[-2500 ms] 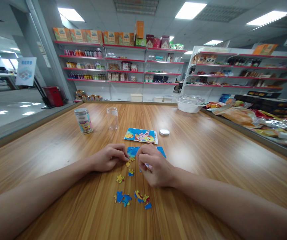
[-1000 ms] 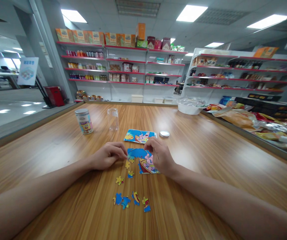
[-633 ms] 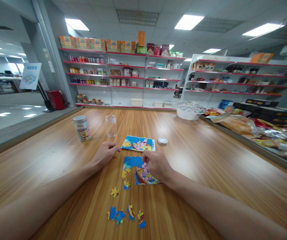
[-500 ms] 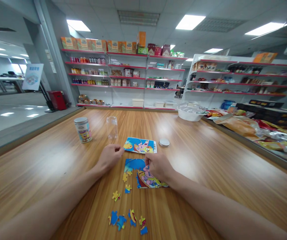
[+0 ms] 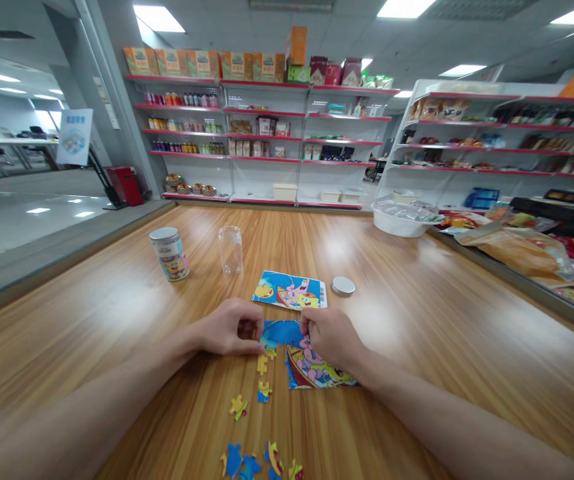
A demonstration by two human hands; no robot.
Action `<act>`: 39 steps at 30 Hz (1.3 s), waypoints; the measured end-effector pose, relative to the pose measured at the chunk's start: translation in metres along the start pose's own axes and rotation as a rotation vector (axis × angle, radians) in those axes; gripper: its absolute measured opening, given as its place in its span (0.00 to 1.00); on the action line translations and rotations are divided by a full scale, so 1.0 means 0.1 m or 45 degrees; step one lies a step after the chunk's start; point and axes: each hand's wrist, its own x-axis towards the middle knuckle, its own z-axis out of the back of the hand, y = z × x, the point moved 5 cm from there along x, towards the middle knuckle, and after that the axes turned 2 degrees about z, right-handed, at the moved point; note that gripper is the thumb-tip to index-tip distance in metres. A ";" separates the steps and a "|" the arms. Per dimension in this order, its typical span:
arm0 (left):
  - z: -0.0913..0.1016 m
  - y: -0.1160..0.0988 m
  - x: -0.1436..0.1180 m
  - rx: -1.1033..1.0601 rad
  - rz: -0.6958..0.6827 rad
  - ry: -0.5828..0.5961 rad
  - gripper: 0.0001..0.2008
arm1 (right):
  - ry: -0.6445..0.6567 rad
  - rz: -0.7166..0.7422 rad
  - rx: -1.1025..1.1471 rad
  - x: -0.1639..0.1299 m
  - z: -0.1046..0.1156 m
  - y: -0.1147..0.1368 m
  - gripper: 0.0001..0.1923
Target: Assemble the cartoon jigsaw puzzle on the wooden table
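A partly joined jigsaw puzzle [image 5: 283,331] with a cartoon boat scene lies flat on the wooden table. At its upper left edge, my left hand [image 5: 229,327] curls thumb and fingers into a ring, the tips closed on the border. My right hand [image 5: 334,339] is closed over the upper right part, fingertips pressed on it and hiding some of the picture. Below the left side sit a loose yellow-and-blue puzzle piece [image 5: 264,392] and a yellow puzzle piece [image 5: 239,407]. Just above the puzzle is the reference picture card [image 5: 291,291].
More loose pieces [image 5: 250,467] lie near the bottom edge. Beyond the hands stand a printed tin [image 5: 169,255], a clear plastic jar [image 5: 231,250] and a silver lid [image 5: 343,286]. A white basin [image 5: 401,223] and snack packets [image 5: 521,250] are at right, stocked shelves [image 5: 261,160] behind.
My left hand has come down and right to the puzzle's left edge, its fingers opening from a fist into a ring. My right hand stays on the puzzle. The camera view has tilted slightly.
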 end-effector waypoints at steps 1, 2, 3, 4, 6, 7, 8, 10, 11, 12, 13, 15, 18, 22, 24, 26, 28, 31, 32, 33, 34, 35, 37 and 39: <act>0.00 -0.02 0.00 0.038 -0.016 -0.002 0.15 | -0.015 -0.002 0.014 -0.01 0.00 -0.01 0.09; 0.00 -0.03 0.00 0.066 -0.027 -0.009 0.14 | -0.026 -0.001 0.026 -0.02 0.00 -0.01 0.10; 0.01 -0.04 -0.01 0.084 -0.031 -0.015 0.14 | -0.036 -0.001 0.039 -0.03 0.01 -0.02 0.10; 0.01 -0.04 -0.01 0.093 -0.030 -0.019 0.14 | -0.043 -0.003 0.054 -0.04 0.01 -0.03 0.11; 0.01 -0.03 -0.01 0.090 -0.019 -0.025 0.13 | -0.051 -0.014 0.094 -0.06 0.01 -0.05 0.11; 0.01 -0.02 -0.01 0.071 -0.013 -0.026 0.13 | -0.057 -0.018 0.117 -0.08 0.02 -0.06 0.12; 0.01 -0.01 -0.01 0.037 -0.005 -0.024 0.13 | -0.070 -0.020 0.138 -0.09 0.02 -0.07 0.12; 0.01 0.01 -0.01 -0.057 0.019 -0.020 0.14 | -0.101 -0.016 0.173 -0.10 0.04 -0.08 0.13; 0.01 0.03 -0.01 -0.098 0.032 -0.019 0.14 | -0.113 -0.009 0.188 -0.10 0.05 -0.08 0.14; 0.01 0.04 -0.01 -0.124 0.041 -0.022 0.15 | -0.124 -0.003 0.199 -0.10 0.05 -0.08 0.14; 0.01 0.04 0.00 -0.130 0.044 -0.029 0.15 | -0.132 0.002 0.209 -0.10 0.05 -0.08 0.14; 0.01 0.04 0.00 -0.088 0.033 -0.041 0.15 | -0.132 0.010 0.226 -0.10 0.05 -0.08 0.14; 0.01 0.02 0.00 0.042 -0.006 -0.041 0.16 | -0.121 0.015 0.248 -0.10 0.04 -0.09 0.14; 0.02 -0.02 -0.01 0.119 -0.028 -0.041 0.14 | -0.112 0.031 0.259 -0.10 0.06 -0.07 0.14; 0.02 -0.02 -0.01 0.104 -0.015 -0.043 0.14 | -0.113 0.049 0.243 -0.10 0.07 -0.05 0.14; 0.02 -0.02 -0.01 0.096 -0.008 -0.041 0.14 | -0.145 0.141 0.218 -0.12 0.10 0.03 0.13; 0.02 -0.02 -0.01 0.096 -0.018 -0.036 0.14 | -0.195 0.328 0.198 -0.18 0.13 0.17 0.13; 0.02 -0.03 -0.01 0.123 -0.063 -0.043 0.13 | -0.188 0.586 0.152 -0.30 0.14 0.41 0.11; 0.02 -0.04 -0.01 0.138 -0.080 -0.049 0.12 | -0.159 0.639 0.129 -0.34 0.13 0.48 0.11; 0.03 -0.05 -0.01 0.154 -0.095 -0.052 0.12 | -0.130 0.680 0.106 -0.37 0.12 0.55 0.11; 0.03 -0.06 -0.01 0.167 -0.106 -0.053 0.12 | -0.099 0.712 0.085 -0.40 0.12 0.60 0.11; 0.03 -0.06 -0.01 0.178 -0.114 -0.053 0.12 | -0.070 0.738 0.071 -0.42 0.12 0.65 0.11; 0.03 -0.07 -0.01 0.195 -0.129 -0.045 0.12 | -0.012 0.773 0.060 -0.46 0.11 0.74 0.10; 0.03 -0.07 -0.02 0.203 -0.144 -0.041 0.12 | 0.053 0.808 0.051 -0.50 0.10 0.81 0.09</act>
